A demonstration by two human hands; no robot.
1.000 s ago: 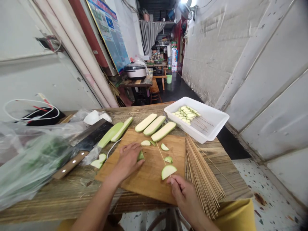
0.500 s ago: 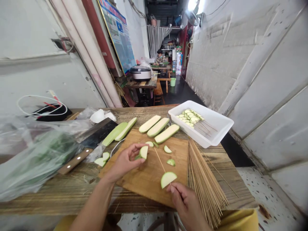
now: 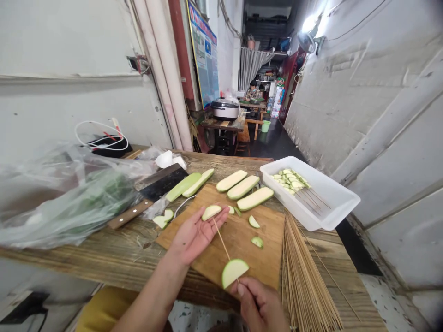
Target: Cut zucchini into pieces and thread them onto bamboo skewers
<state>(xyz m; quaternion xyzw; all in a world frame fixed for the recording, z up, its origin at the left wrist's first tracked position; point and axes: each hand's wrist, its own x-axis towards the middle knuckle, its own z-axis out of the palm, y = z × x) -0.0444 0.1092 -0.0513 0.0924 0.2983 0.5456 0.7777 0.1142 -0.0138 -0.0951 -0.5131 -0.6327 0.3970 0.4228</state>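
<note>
My left hand [image 3: 200, 235] is turned palm up over the cutting board [image 3: 266, 269], fingers stretched out. A half-round zucchini slice [image 3: 211, 212] lies in it, held at the thumb and fingers. Pinched in my right hand [image 3: 259, 302] is a bamboo skewer [image 3: 221, 237], with a larger half-round zucchini slice [image 3: 235, 273] threaded on it just above my fingers. The skewer's far tip points up at the slice in my left hand; whether it touches is hard to tell. Small zucchini pieces [image 3: 257, 242] lie on the board.
Halved zucchinis [image 3: 255, 199] lie at the board's far edge. A white plastic tub [image 3: 332, 203] at right holds skewered slices. Many loose skewers [image 3: 304, 286] lie beside the board. A cleaver [image 3: 131, 214] and a plastic bag of greens [image 3: 100, 193] are left. A person [image 3: 252, 90] sits far back.
My left hand has turned palm up and opened out, bringing its slice to the skewer's tip. My right hand still grips the skewer. The view has swung left.
</note>
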